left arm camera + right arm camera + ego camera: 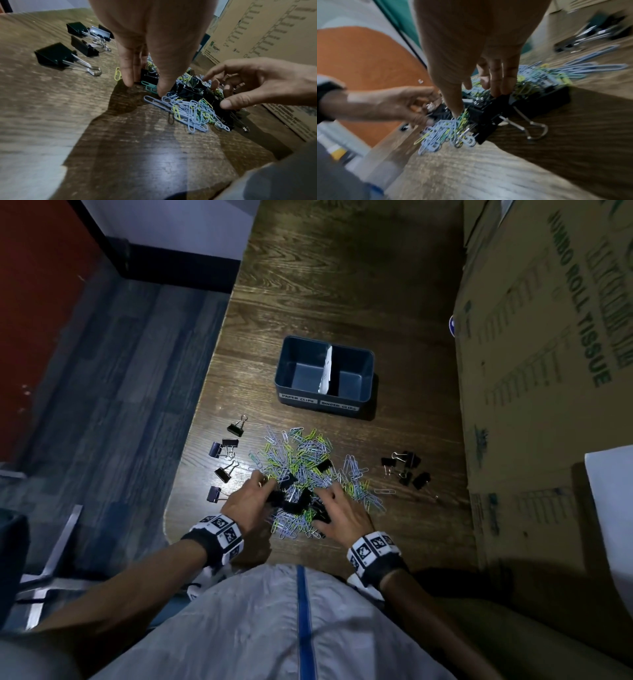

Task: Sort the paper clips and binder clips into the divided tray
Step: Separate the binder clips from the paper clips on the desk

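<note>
Left grip point(247, 498): fingers curling down into the near-left side of the pile, thumb and fingertips point(127, 79) closing around a black binder clip point(149, 77). In the right wrist view it looks pinched on something metallic, but that view is blurred, so I'm calling it holding a clip, not certain which part.

Right grip point(342, 513): fingers spread and mostly straight, pressing down on the near-right side of the pile; fingertips point(495, 89) touching a cluster of black binder clips point(489, 112). Not wrapping anything that I can see.

Paper clips point(301, 474), blue, green and yellow, are lying in one mixed heap at the near middle of the counter point(342, 285), with several black binder clips buried in it.

Sorted-out binder clips are sitting in two loose groups: five point(226, 451) along the counter's left edge, a small bunch point(406, 469) toward the right edge, both apart from the heap.

Divided tray point(291, 364) is standing farther in, beyond the heap, near the counter's middle. White divider point(327, 369) is splitting it; front labels are reading PAPER CLIPS on the left, BINDER CLIPS on the right. Both compartments are looking empty.

Cardboard box point(548, 371) is running along the counter's right edge.
</note>
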Demonstrator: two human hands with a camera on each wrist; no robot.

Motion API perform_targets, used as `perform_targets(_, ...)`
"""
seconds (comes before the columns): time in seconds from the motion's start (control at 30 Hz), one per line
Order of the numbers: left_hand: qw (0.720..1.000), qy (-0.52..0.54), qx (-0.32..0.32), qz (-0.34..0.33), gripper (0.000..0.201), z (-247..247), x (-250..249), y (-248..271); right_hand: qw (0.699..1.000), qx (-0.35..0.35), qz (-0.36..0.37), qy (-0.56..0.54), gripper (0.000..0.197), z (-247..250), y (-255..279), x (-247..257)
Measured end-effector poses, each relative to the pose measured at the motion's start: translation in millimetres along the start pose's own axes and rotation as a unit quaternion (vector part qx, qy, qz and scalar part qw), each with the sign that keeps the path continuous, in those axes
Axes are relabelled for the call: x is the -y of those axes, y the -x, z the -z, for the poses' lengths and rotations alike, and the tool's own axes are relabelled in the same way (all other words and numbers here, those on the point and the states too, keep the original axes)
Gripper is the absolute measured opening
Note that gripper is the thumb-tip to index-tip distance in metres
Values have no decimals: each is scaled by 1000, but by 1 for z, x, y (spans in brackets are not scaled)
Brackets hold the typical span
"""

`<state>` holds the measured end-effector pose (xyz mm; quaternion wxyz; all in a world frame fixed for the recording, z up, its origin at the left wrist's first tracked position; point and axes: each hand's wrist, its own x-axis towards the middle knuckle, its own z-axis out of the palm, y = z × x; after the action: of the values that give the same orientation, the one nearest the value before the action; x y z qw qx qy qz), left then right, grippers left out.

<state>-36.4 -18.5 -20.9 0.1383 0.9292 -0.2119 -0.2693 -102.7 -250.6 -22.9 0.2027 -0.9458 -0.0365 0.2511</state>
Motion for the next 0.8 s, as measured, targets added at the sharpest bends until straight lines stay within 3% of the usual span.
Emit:
perform_targets(0.1, 1000, 9, 5, 3, 56, -1, -3, -6, 998, -16, 44, 38, 71, -1, -7, 10)
perform_targets(0.17, 999, 31, 6, 6, 57, -1, -5, -9, 998, -29, 42, 37, 62, -1, -10, 14)
perform_targets(0.3, 995, 93, 4, 22, 41, 0, -7, -11, 997, -68, 26, -7, 40, 2, -12, 11)
perform_targets(0.4, 992, 130, 5, -4, 26, 2, -5, -10, 993, -94, 12, -64, 32, 6, -10, 3)
perform_targets(0.6, 988, 145, -25, -50, 27, 7, -2, -5, 961, -197, -75, -179, 24, 24, -5, -21)
perform_targets(0.8, 983, 157, -45, -79, 25, 13, 2, -3, 912, -254, -206, -246, 19, 60, -10, -60)
